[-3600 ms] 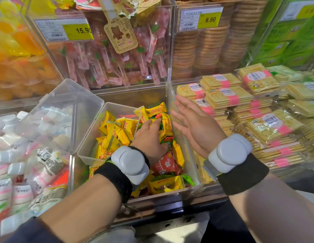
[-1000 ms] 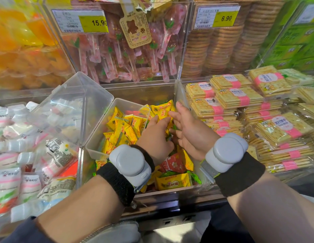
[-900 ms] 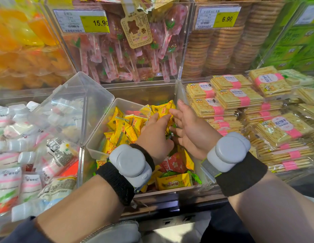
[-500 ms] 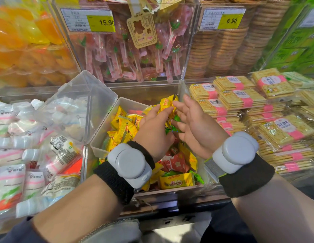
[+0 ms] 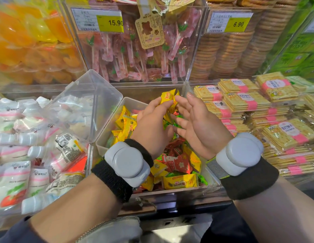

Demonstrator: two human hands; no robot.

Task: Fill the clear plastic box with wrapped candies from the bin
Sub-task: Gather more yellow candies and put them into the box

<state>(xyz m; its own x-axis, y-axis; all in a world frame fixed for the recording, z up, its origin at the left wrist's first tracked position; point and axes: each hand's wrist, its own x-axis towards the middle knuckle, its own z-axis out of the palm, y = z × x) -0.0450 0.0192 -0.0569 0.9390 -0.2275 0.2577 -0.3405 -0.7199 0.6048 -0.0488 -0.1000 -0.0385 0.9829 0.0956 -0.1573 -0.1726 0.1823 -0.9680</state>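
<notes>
- box: the clear plastic box [image 5: 102, 144] sits inside the candy bin [image 5: 187, 192], at the bin's left side. its hinged lid [image 5: 86, 106] stands open, tilted up and away to the left.
- fill so far: yellow wrapped candies [image 5: 125, 124] lie heaped in the box, reaching close to the rim on the left. your own hand hides the right part, so you cannot judge the level there. call it partly filled, maybe past half.
- left hand [image 5: 152, 127]: over the box's right part, fingers curled round a handful of yellow candies [image 5: 167, 99] held up at the far end of the bin.
- right hand [image 5: 198, 127]: just right of the left hand, palm turned toward it, fingers straight and spread. the fingertips are at the handful, touching it or a hair off, and the hand clasps nothing.
- supply: loose candies [image 5: 177, 163] in red, yellow and green cover the near part of the bin, between your wrists. there is plenty to draw from.
- step in hand: a load is gathered and lifted but not yet dropped in the box.
- left to do: tip this handful into the box and take more scoops until the candies sit level with the rim. closing the lid probably comes last.
- watch: the handful is loose and the wrappers are slick, so pieces may fall back in the bin.
</notes>
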